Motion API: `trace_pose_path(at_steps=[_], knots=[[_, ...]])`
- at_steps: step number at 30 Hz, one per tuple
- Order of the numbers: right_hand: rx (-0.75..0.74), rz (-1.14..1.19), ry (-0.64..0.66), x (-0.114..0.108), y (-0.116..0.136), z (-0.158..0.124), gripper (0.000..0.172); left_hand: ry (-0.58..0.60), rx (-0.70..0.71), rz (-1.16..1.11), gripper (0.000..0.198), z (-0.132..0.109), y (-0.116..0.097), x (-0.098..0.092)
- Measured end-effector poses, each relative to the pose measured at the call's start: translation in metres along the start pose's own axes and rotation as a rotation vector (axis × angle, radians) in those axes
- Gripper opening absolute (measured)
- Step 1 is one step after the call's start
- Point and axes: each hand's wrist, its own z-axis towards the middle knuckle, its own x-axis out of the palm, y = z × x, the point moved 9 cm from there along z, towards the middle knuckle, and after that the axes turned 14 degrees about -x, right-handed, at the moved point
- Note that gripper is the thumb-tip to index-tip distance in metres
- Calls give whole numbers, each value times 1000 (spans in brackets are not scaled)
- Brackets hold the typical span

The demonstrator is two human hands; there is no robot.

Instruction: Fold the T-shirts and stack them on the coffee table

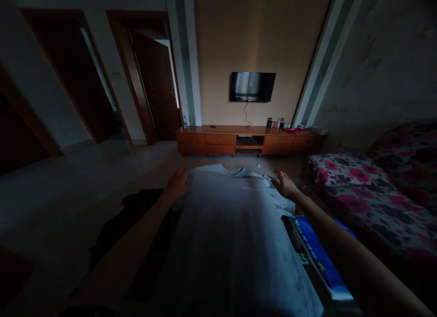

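spreading step: the pale shirt (221, 217) seems to be in the middle of being laid flat or straightened, judging by the left hand (179, 182) and right hand (285, 185) at its two upper corners.
next move: it seems to call for an even pull outward at both shoulders, so the cloth lies smooth without dragging askew.
left fingers: bent at the shirt's upper left edge; too dark and blurred to tell whether they grip it.
right fingers: apart and partly extended by the other shoulder; i cannot tell whether they pinch any fabric.
shirt's place: straight ahead of the person, between the forearms, collar (236, 172) at the far end, body running toward the bottom of the view; what bears it is mostly hidden.
shirt's look: bluish grey, fairly smooth across the middle, with soft lengthwise folds and a rumpled sleeve (284, 203) on the right; a small dark mark shows at the neckline.
neighbours: dark cloth (136, 212) to the left, a blue package (324, 248) with yellow marks just beside the shirt's right edge.
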Motion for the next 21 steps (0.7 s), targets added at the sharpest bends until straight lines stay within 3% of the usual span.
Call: trace_pose_path(at_steps=[5, 10, 14, 21], knots=[[33, 150, 280, 95, 12, -86, 50, 200, 50, -29, 44, -107, 12, 96], [141, 6, 504, 147, 35, -173, 59, 298, 92, -19, 60, -195, 23, 150], [197, -156, 544, 163, 46, -230, 64, 373, 72, 41, 65, -231, 39, 167], [145, -175, 435, 155, 49, -269, 67, 373, 40, 91, 64, -266, 52, 152]])
